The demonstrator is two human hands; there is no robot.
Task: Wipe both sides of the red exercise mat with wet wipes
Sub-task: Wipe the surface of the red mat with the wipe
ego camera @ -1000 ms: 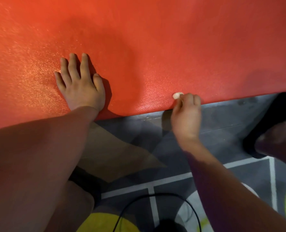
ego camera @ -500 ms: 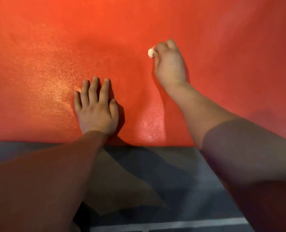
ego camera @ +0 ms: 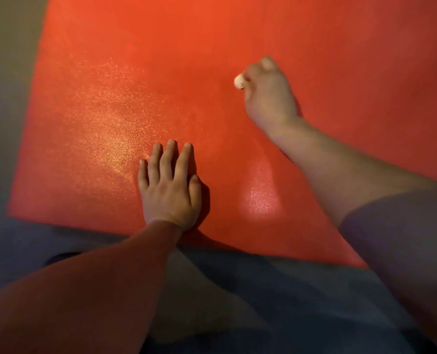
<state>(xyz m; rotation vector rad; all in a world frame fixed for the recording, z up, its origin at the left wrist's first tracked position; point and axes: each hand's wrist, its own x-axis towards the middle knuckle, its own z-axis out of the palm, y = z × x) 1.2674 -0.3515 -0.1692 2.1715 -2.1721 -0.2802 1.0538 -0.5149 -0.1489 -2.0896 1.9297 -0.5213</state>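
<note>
Red exercise mat point(ego camera: 186, 60) lay mid-wipe: right hand point(ego camera: 268, 90) gripped a balled wet wipe point(ego camera: 238, 81), left hand point(ego camera: 170, 190) pressed flat; underside judged undone.

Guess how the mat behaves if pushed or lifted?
Probably floppy when lifted: the mat looks thin and lies flat on the floor. It may creep under a push; the left hand presses flat on it, perhaps as an anchor. Its glistening patches could be slick under the wipe in the right hand.
</note>
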